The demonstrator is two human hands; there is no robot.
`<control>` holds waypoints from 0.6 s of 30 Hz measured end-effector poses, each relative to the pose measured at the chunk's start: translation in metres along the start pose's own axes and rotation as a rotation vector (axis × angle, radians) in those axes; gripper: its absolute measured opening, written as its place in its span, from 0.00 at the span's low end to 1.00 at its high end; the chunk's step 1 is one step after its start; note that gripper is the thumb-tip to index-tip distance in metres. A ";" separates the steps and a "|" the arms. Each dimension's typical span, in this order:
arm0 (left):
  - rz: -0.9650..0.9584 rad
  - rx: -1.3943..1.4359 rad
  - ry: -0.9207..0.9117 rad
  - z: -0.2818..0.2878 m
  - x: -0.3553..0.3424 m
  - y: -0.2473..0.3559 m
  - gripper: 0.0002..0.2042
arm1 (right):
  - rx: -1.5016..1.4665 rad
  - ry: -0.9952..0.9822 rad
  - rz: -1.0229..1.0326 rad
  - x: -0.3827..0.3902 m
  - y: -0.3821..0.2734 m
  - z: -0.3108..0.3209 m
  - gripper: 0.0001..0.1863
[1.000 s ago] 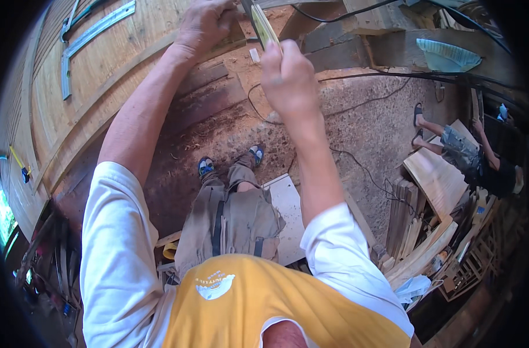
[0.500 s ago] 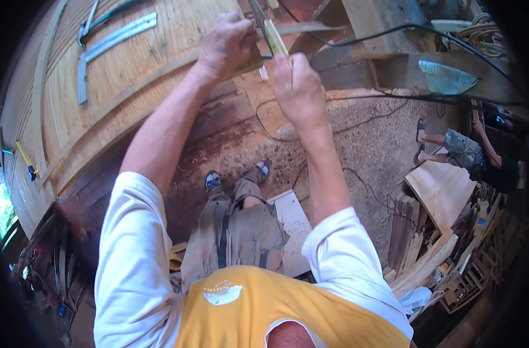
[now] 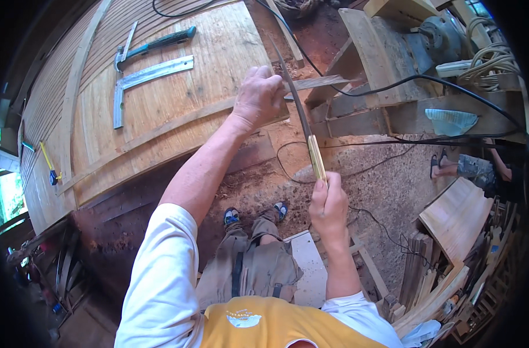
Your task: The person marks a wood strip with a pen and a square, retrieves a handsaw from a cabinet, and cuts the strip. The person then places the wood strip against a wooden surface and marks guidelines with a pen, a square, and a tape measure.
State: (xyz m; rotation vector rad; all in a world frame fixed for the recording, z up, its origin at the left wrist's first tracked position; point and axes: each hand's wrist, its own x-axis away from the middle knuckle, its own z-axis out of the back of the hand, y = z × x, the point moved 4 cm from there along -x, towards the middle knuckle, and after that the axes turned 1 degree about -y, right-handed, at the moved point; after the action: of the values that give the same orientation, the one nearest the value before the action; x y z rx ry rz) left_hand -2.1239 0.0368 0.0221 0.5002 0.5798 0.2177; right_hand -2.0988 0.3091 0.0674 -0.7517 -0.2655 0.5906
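My right hand [image 3: 328, 203] is closed around the pale wooden handle of a long tool with a dark, tapering blade [image 3: 296, 98]. It looks like a hand saw seen nearly edge-on; its teeth cannot be made out. The blade points away from me and crosses a thin wooden strip [image 3: 183, 123] near the bench corner. My left hand [image 3: 257, 95] is a fist pressed on that strip, just left of the blade. The strip runs along the near edge of the plywood top [image 3: 218, 46], its right end jutting beyond the corner.
On the plywood lie a metal square [image 3: 151, 73], a teal-handled claw hammer [image 3: 163, 42] and a tape measure [image 3: 54, 177]. A black cable [image 3: 415, 77] crosses a wooden frame with a motor [image 3: 441, 37]. Lumber offcuts [image 3: 450, 284] fill the lower right. Another person's legs [image 3: 470, 165] show at right.
My right hand has drawn the tool back toward me, away from the left fist, exposing more blade. The left fist stays on the strip. The whole view has shifted, showing more of the bench.
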 end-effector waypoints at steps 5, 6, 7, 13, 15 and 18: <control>-0.034 0.064 0.010 -0.015 -0.015 0.004 0.06 | 0.066 0.043 -0.085 -0.069 -0.003 -0.013 0.19; -0.015 0.055 -0.006 -0.015 -0.011 0.006 0.06 | 0.041 0.050 -0.071 -0.065 -0.005 -0.012 0.20; -0.041 0.052 0.020 -0.010 -0.009 0.003 0.05 | 0.020 0.057 -0.059 -0.060 -0.005 -0.008 0.21; -0.026 0.008 -0.027 0.003 -0.003 -0.006 0.05 | -0.013 -0.023 -0.085 -0.056 -0.018 -0.014 0.22; -0.038 0.066 -0.017 -0.012 -0.015 0.000 0.06 | -0.028 0.009 -0.103 -0.090 -0.019 -0.010 0.22; -0.028 0.061 0.010 -0.022 -0.005 0.003 0.06 | 0.022 -0.005 -0.108 -0.081 -0.012 -0.007 0.23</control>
State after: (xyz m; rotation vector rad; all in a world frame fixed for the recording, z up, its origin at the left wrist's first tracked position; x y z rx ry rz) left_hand -2.1410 0.0460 0.0098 0.5498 0.6042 0.1766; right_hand -2.1558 0.2502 0.0693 -0.7098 -0.3014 0.4922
